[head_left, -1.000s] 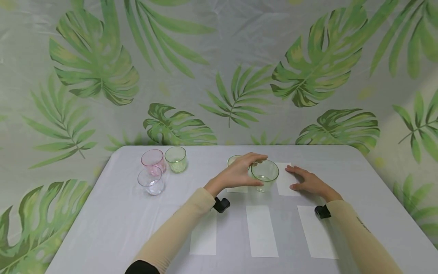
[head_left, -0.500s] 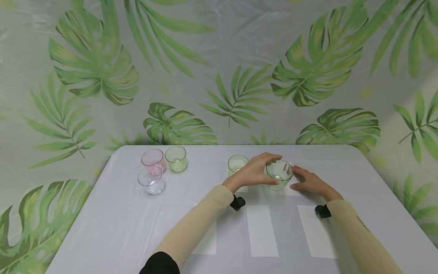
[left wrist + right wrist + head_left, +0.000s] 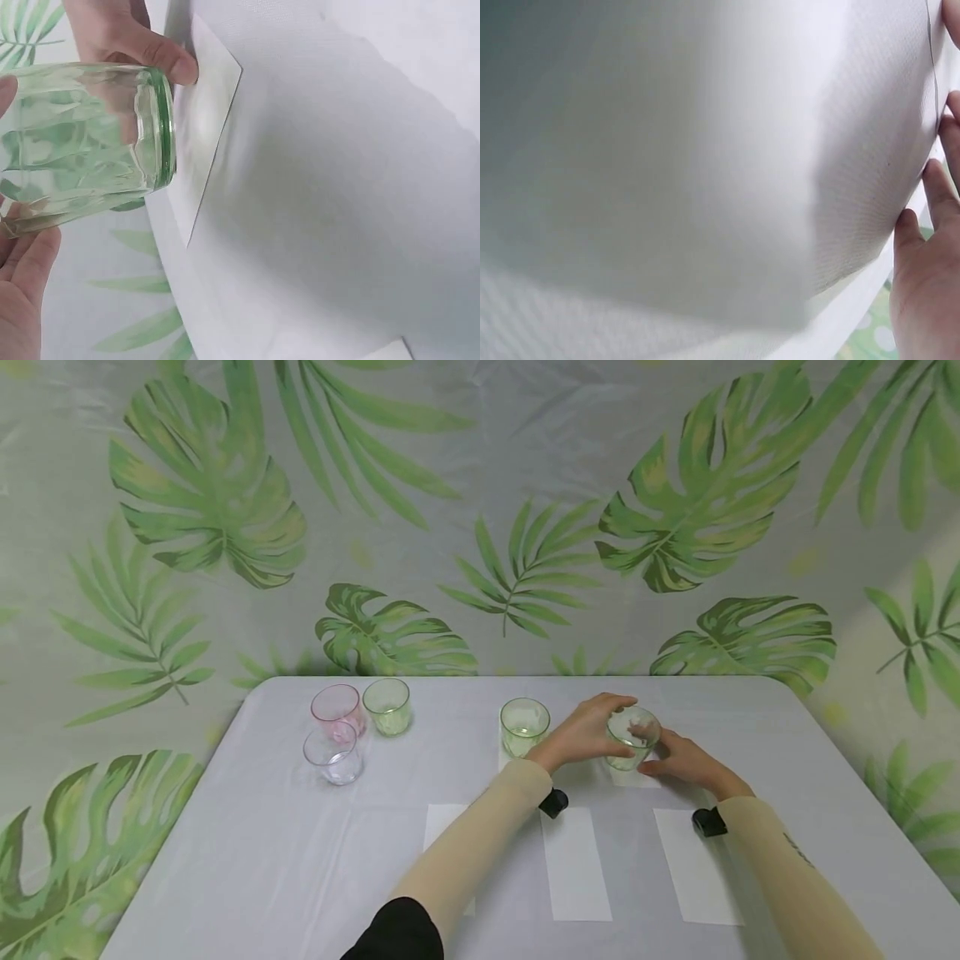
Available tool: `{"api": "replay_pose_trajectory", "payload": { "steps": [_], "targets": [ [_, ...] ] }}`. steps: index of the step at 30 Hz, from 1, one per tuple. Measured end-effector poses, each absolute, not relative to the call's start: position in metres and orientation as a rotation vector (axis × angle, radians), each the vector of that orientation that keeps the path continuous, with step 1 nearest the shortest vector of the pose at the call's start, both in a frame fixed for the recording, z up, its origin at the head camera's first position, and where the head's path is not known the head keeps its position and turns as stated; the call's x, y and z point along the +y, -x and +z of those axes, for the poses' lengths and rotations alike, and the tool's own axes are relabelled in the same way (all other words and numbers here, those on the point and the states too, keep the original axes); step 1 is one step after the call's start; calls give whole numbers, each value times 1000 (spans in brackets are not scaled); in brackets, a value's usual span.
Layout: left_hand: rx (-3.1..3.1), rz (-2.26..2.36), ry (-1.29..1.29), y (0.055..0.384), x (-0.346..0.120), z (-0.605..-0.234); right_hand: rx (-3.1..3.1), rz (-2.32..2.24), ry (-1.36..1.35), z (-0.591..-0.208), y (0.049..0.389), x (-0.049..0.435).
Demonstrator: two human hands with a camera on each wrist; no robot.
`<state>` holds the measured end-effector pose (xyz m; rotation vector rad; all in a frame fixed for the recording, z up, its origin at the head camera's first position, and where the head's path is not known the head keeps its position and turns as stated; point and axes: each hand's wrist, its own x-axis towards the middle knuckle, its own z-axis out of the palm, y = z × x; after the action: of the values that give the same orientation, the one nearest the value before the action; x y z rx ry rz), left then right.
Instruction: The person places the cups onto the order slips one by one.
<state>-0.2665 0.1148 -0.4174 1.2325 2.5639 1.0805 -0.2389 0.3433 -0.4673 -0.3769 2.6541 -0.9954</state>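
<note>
My left hand (image 3: pixel 581 732) holds a green-tinted glass tumbler (image 3: pixel 641 732) near its rim, between thumb and fingers, at the back right of the table. In the left wrist view the tumbler (image 3: pixel 90 150) shows ribbed sides and a thick base, held just over a white paper slip (image 3: pixel 202 112). Close beside it, my right hand (image 3: pixel 693 762) rests low with its fingers relaxed. The right wrist view shows that hand's fingers (image 3: pixel 911 232) resting at the edge of a white surface.
Another green tumbler (image 3: pixel 525 727) stands on a paper slip to the left. A pink glass (image 3: pixel 336 703), a clear glass (image 3: pixel 333 762) and a green glass (image 3: pixel 387 714) cluster at the back left. More white slips (image 3: pixel 577 864) lie in a nearer row on the white-covered table (image 3: pixel 225 852).
My left hand has carried the green tumbler rightward over the far-right slip, up beside my right hand. The right hand has stayed nearly in place.
</note>
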Motion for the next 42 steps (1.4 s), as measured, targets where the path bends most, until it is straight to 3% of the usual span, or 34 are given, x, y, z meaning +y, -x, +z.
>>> {"api": "replay_pose_trajectory", "payload": {
  "steps": [24, 42],
  "targets": [
    [2685, 1074, -1060, 269, 144, -437, 2680, -989, 387, -468, 238, 342],
    [2709, 1000, -1128, 268, 142, -441, 2678, -976, 377, -465, 238, 341]
  ]
}}
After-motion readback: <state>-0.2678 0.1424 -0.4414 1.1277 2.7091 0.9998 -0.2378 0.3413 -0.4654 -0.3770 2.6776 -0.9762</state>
